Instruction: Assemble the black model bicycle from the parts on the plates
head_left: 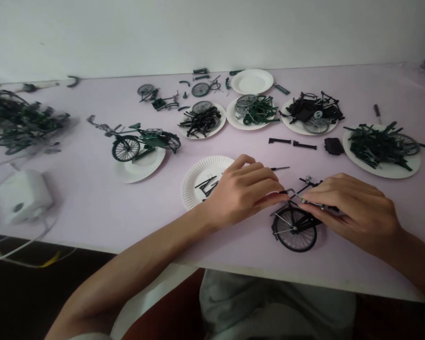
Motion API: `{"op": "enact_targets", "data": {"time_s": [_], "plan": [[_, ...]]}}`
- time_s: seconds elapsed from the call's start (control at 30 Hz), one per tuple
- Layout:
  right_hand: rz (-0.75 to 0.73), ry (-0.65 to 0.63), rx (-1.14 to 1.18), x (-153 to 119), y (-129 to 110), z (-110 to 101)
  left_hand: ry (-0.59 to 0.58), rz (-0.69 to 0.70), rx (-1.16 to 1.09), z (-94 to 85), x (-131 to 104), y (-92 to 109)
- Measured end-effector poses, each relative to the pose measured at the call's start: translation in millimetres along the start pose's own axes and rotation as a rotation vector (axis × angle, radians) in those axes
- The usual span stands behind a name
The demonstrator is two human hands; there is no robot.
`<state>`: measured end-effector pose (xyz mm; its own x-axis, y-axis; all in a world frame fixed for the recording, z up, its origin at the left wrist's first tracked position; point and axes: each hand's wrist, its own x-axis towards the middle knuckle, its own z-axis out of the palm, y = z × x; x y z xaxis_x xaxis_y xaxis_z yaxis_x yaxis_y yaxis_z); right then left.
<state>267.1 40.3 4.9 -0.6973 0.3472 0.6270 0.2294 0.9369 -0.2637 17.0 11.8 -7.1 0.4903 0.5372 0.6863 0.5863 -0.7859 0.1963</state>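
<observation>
A black model bicycle stands near the table's front edge, its spoked wheel towards me. Above that wheel, my left hand pinches the black-tipped end of the handlebar between thumb and fingertips. From the other side my right hand closes its thumb and fingers on the handlebar's grey part, covering much of the frame. Partly behind my left hand lies a white paper plate with a few thin black parts. Beyond the fingers is a thin dark tool or rod.
A green model bicycle rests on a plate at left. Further back are several plates heaped with black or green parts. Loose black pieces lie before them. At far left are piled bicycles and a white box with cables.
</observation>
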Motion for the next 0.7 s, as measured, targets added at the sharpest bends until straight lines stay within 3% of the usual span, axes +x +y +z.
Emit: {"op": "enact_targets", "data": {"time_s": [0.2,0.47,0.7], "plan": [[0.014,0.016,-0.017,-1.1,-0.1,-1.0,-0.004,-0.042,-0.053,-0.1,-0.3,1.8],[0.007,-0.015,-0.001,-3.5,1.2,-0.1,-0.039,-0.401,-0.703,5.0,1.5,7.6],[0.010,0.008,0.004,-2.0,0.2,-2.1,-0.076,-0.421,-0.769,2.0,0.8,5.8]]}}
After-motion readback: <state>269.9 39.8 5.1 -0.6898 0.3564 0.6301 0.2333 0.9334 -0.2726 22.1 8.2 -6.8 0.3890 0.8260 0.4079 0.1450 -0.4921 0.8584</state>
